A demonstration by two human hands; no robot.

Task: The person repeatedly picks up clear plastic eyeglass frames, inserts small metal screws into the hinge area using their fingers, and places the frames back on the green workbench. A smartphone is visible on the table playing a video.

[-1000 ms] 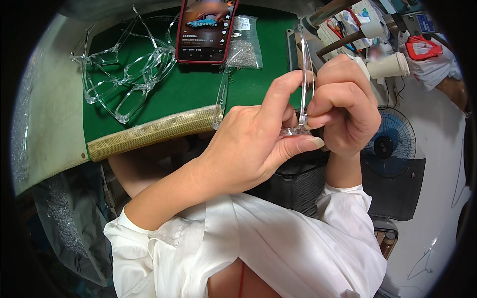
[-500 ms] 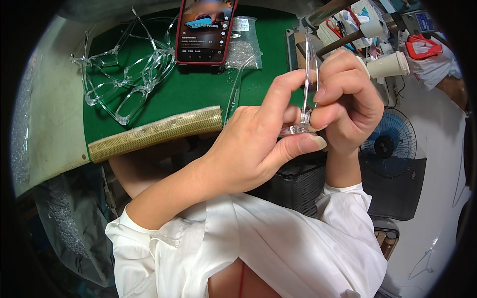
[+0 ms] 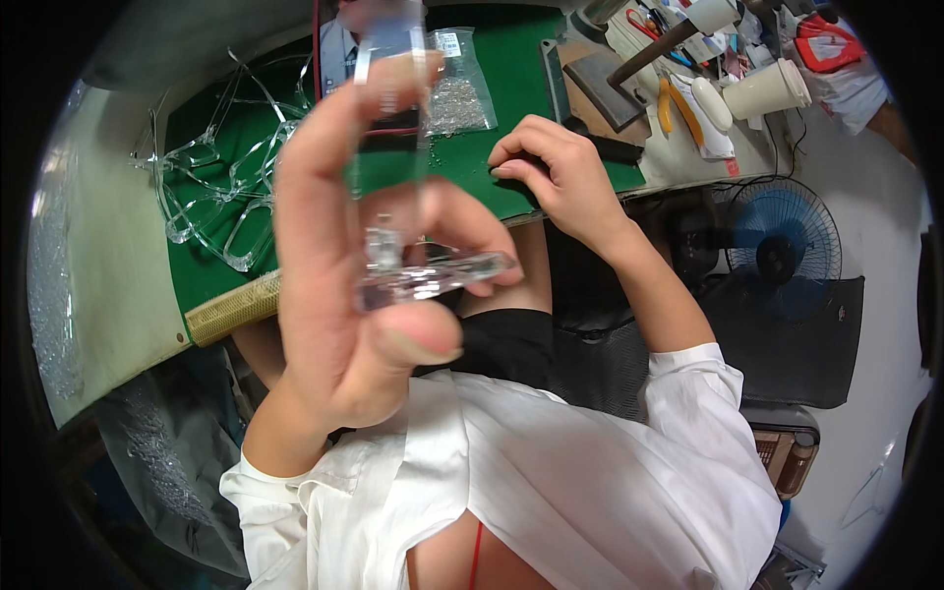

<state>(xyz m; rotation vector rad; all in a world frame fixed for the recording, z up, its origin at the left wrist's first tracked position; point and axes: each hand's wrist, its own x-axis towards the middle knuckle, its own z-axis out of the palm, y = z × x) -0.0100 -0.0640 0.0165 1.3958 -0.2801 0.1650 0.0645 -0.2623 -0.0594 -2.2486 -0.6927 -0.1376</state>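
Close in front of me, my left hand (image 3: 334, 246) grips a clear plastic eyeglass frame (image 3: 433, 278), its temples pointing up past the fingers; hand and frame are partly blurred. My right hand (image 3: 565, 177) rests at the front edge of the green mat (image 3: 511, 59), away from the frame. Its fingers are curled with thumb and forefinger close together, and whatever they pinch is hidden or too small to name. Tiny loose pieces lie on the mat left of it. More clear eyeglass frames (image 3: 211, 157) are heaped on the mat's left part.
A phone (image 3: 334, 59) lies partly behind my left hand, beside a plastic bag (image 3: 457, 98) of small metal parts. A gold mesh-covered strip (image 3: 231, 310) lines the front edge. Rightward are a metal block (image 3: 605, 93), yellow-handled tool (image 3: 683, 108), white cup (image 3: 767, 90) and fan (image 3: 777, 256).
My left hand has lifted the eyeglass frame up and left, closer to view. My right hand has let go of it and moved down to the mat's edge.
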